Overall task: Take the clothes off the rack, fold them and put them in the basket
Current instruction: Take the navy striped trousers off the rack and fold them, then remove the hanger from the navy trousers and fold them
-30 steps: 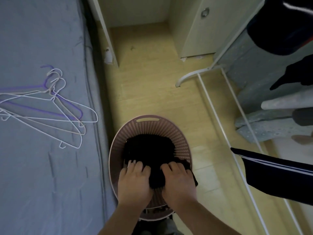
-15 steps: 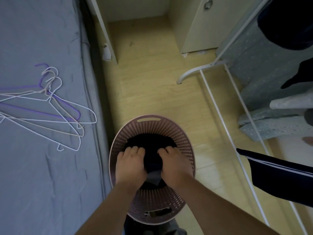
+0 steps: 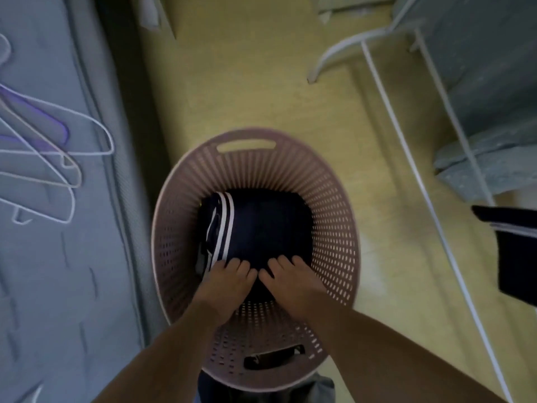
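Deep inside the pink basket (image 3: 334, 228), the left hand (image 3: 226, 282) and right hand (image 3: 293, 282) lie side by side, fingers fairly straight, pressing flat on the near edge of the folded navy garment (image 3: 267, 225) and gripping nothing. That soft, white-striped bundle sits squarely on the bottom within the slotted plastic wall, so this piece looks done. At least one more dark, white-trimmed garment (image 3: 511, 257) hangs by the thin white rack (image 3: 406, 158), and bare wire hangers (image 3: 43, 152) lie on the grey bed (image 3: 58, 286).
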Motion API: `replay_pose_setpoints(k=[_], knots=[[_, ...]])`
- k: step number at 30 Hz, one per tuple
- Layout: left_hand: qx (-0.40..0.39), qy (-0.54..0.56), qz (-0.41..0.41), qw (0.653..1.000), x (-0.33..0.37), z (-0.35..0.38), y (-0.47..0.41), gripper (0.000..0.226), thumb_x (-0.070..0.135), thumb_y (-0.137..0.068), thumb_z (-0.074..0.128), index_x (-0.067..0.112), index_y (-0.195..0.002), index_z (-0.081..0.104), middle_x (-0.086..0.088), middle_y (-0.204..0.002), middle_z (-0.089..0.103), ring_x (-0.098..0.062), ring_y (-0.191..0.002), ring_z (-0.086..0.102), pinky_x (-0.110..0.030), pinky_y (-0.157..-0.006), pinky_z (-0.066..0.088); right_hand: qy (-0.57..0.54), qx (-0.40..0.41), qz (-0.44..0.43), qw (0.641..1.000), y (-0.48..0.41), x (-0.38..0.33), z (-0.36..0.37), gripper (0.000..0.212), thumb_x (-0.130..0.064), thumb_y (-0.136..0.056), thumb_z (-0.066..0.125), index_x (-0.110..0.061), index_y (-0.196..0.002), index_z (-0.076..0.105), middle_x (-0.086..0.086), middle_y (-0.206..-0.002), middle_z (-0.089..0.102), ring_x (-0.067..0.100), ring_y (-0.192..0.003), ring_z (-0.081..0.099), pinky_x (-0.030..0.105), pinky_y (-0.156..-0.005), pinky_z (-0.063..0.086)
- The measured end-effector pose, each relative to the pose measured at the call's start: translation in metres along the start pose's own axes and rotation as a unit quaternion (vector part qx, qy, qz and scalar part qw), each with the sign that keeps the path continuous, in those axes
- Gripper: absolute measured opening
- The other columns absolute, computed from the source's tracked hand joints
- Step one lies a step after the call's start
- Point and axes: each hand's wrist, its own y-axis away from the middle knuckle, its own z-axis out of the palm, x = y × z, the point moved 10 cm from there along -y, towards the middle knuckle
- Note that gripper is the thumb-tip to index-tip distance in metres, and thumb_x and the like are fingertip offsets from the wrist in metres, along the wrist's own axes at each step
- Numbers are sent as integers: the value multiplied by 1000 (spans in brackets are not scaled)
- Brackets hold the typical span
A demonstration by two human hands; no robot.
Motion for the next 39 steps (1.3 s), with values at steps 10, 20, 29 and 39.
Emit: replay_pose_setpoints(k=[10, 20, 29, 39], knots=[[66, 54, -68, 994, -3, -29, -31, 35, 25, -91, 58, 17, -125, 51, -8, -127, 55, -29, -118, 53, -41, -89, 45, -64, -9, 44, 997, -16, -5, 18, 41, -31, -99, 45, -15, -135, 55, 12, -133, 52, 31, -118, 46, 46, -99, 34], [-127, -149, -192, 962, -84, 30, -64, 138, 76, -75, 61, 5, -142, -37, -23, -153, -36, -42, -144, -29, -57, -119, -4, -67, -97, 179, 977, -62, 62, 50, 137, -61, -76, 77, -24, -154, -29, 19, -158, -37, 40, -149, -26, 68, -118, -1], [-68, -71, -190, 977, -53, -45, -33, 99, 48, -90, 59, 3, -156, 0, -23, -162, 2, -40, -150, 2, -55, -121, 4, -194, 35, 186, 963, -4, 66, -9, 80, -36, -102, 52, -17, -161, 1, 14, -167, 10, 32, -151, 18, 49, -117, 28], [151, 272, -228, 922, 12, -291, 171, 20, 13, -89, 51, 15, -102, 66, -7, -104, 66, -29, -97, 61, -34, -68, 46, -450, 166, 308, 822, 259, 48, -197, 22, -33, -106, 33, -25, -110, 53, 7, -95, 65, 32, -81, 63, 45, -72, 58]])
